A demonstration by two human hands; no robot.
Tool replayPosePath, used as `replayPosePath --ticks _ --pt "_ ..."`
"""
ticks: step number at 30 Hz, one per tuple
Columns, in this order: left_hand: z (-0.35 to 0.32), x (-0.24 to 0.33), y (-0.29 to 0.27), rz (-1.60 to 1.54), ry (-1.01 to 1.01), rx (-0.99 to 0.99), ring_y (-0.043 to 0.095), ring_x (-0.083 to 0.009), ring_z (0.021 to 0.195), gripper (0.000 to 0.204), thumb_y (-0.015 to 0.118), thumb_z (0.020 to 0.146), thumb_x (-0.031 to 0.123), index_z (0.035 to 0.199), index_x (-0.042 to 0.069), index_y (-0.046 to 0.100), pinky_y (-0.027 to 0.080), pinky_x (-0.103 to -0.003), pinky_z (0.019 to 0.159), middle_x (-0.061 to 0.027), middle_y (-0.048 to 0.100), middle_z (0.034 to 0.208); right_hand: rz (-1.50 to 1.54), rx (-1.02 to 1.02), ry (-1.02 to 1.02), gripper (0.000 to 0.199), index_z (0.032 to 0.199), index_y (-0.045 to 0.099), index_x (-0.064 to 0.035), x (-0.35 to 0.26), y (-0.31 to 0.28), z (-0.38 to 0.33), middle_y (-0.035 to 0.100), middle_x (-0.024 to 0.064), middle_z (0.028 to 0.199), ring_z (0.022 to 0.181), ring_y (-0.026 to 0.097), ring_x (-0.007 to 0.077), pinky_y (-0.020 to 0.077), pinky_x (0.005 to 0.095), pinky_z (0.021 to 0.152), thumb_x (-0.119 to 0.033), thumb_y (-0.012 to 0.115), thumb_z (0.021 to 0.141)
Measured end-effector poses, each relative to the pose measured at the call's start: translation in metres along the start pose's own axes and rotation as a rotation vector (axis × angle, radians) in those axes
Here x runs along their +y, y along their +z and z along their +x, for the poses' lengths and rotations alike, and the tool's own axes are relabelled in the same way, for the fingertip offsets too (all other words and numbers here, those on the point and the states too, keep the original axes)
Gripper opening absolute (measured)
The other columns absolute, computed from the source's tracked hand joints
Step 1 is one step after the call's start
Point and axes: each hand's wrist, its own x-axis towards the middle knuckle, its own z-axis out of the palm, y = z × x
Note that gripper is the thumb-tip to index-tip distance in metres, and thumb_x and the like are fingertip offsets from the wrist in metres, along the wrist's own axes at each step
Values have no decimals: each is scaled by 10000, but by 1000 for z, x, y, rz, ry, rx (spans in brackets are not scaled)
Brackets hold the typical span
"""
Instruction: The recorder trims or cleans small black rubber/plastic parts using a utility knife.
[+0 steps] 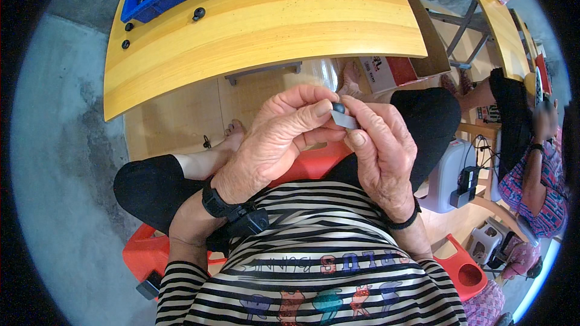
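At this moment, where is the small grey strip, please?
In the head view, the grey strip is right of centre and slightly above it, between the left hand and the right hand, just below a small dark round piece.

Right now I've got a red-and-white carton beyond the right hand, a pale plastic stool to its right, and farther right, a person in patterned clothing.
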Motion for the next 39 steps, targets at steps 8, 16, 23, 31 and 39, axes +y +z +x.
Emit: replayPosePath --ticks 8,16,23,31,39 --pt "0 -1 -2 -53 -4 -27 627 -176 936 169 585 875 97 1031 34 600 549 -322 829 -93 634 993 8 -18 50 290 1066 606 26 -4 -1 2 586 156 839 740 574 274 475 343 644 -99 628 805" --pt "1 -4 -3 0 0 -1 623 -192 941 157 598 866 114 1011 57 582 549 -365 820 -83 630 985 18 -6 47 284 1058 609 23 -2 1 0 586 152 829 732 573 271 473 344 640 -86 632 797" --pt "2 -5 -6 -5 0 -6 624 -193 938 161 599 865 109 1015 54 578 553 -358 814 -86 629 984 16 9 44 279 1052 612 19 0 3 0 588 147 812 715 570 268 470 341 625 -73 635 790" --pt "2 -4 -7 -13 1 -19 617 -192 956 167 597 866 110 1021 48 574 551 -360 824 -88 622 1003 30 16 46 275 1047 616 12 1 4 1 581 139 790 704 568 262 469 335 615 -72 639 786" --pt "4 -5 -9 -5 7 -7 622 -190 944 166 598 865 109 1020 52 577 551 -362 822 -87 629 994 36 7 62 276 1046 618 9 1 5 3 581 141 790 701 569 261 468 331 612 -54 642 779"
